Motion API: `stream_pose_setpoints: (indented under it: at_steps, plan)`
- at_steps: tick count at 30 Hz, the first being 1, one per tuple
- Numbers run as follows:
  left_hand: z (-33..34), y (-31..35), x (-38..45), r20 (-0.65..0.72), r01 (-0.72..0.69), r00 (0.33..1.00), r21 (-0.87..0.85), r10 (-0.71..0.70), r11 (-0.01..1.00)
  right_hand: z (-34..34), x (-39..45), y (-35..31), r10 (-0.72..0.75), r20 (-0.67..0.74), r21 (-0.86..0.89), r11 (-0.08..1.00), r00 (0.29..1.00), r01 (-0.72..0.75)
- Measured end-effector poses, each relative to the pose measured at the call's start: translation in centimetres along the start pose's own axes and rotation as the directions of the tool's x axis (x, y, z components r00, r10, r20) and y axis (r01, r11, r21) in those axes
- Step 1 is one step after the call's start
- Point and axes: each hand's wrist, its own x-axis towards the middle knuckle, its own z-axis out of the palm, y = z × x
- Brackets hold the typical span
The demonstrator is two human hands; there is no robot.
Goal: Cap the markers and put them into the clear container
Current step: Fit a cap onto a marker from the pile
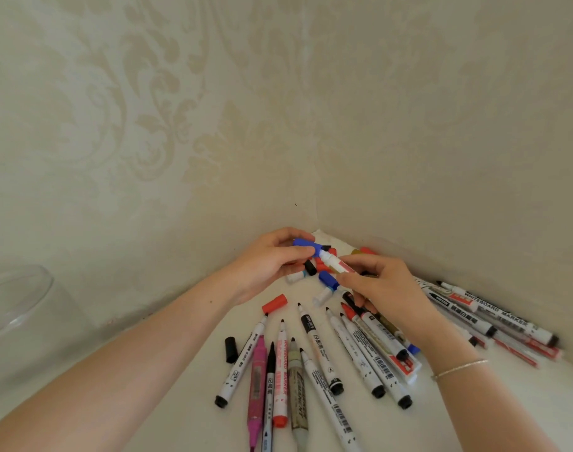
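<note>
My left hand [272, 262] pinches a blue cap [306, 244] near the table's far corner. My right hand [386, 288] holds a white marker [335, 263] whose tip points at that cap; the two are almost touching. Several uncapped markers [324, 360] lie fanned out on the white table below my hands. Loose caps lie about: a red cap [274, 303], a black cap [231, 349], and a small pile of caps [324, 275] under my hands. The clear container [21, 308] stands at the far left, apart from both hands.
Patterned walls [213, 141] meet in a corner right behind my hands. More markers [494, 321] lie along the right wall. A thin bracelet [459, 367] circles my right wrist. The white table [167, 370] runs toward me between my forearms.
</note>
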Motion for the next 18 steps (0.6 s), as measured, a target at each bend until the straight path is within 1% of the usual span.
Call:
stream_pose_setpoints:
  at_steps: [3,5,8,13,18]
  plan:
    - [0.11,0.47,-0.11,0.003,-0.004,1.000,0.084,0.003,0.996,-0.06,0.00,-0.02,-0.038,-0.007,-0.044,0.998,0.999,0.037]
    - [0.20,0.71,-0.10,-0.003,-0.004,1.000,0.100,0.004,0.995,-0.12,0.00,-0.05,-0.055,0.004,-0.050,0.997,0.998,0.055]
    - [0.20,0.79,0.03,-0.014,0.006,1.000,0.094,-0.005,0.996,-0.27,-0.06,-0.12,-0.069,0.008,-0.072,0.995,0.998,0.069]
    - [-0.17,0.64,0.29,0.024,0.033,0.999,0.086,-0.035,0.996,-0.49,-0.11,0.03,-0.080,-0.007,-0.109,0.991,0.997,0.078]
    - [-0.32,0.69,0.25,0.043,0.040,0.998,0.007,-0.041,0.999,-0.59,-0.18,-0.06,-0.093,-0.023,-0.105,0.990,0.995,0.090]
